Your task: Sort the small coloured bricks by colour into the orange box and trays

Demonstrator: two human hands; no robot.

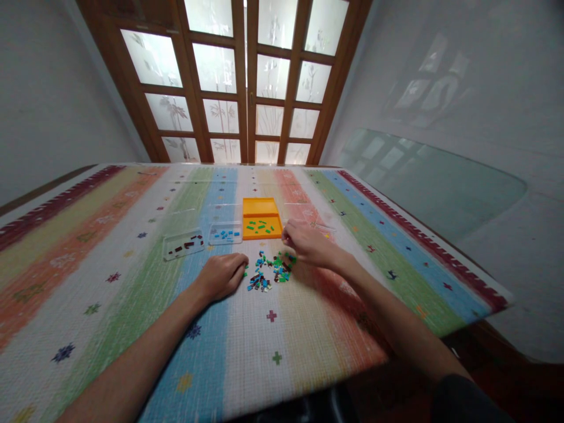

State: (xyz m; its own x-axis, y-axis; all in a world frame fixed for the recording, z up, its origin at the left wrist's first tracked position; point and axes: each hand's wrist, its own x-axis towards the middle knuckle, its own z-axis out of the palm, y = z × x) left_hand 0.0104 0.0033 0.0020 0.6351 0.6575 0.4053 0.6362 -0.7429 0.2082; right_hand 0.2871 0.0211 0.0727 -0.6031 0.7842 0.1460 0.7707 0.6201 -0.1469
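Note:
A loose pile of small toy building bricks (264, 279) in blue, green, brown and white lies on the striped tablecloth. My left hand (223, 275) rests at the pile's left side, fingers curled, a green brick (245, 274) by its fingertips. Beside the right edge of an open orange box (259, 237), my right hand (305, 241) is pinched closed above the pile's far right side; anything between its fingertips is hidden. Several green bricks (261, 227) lie in the box. Left of it, a clear tray (212, 241) contains blue bricks (227, 235), and another clear tray (171, 257) contains brown ones (189, 244).
Partly behind my right hand is another clear tray (325, 228) with a small yellow piece (326, 236). The tablecloth (259, 335) covers a large table whose near edge drops away below. Wooden doors with glass panes (247, 100) stand beyond the far edge.

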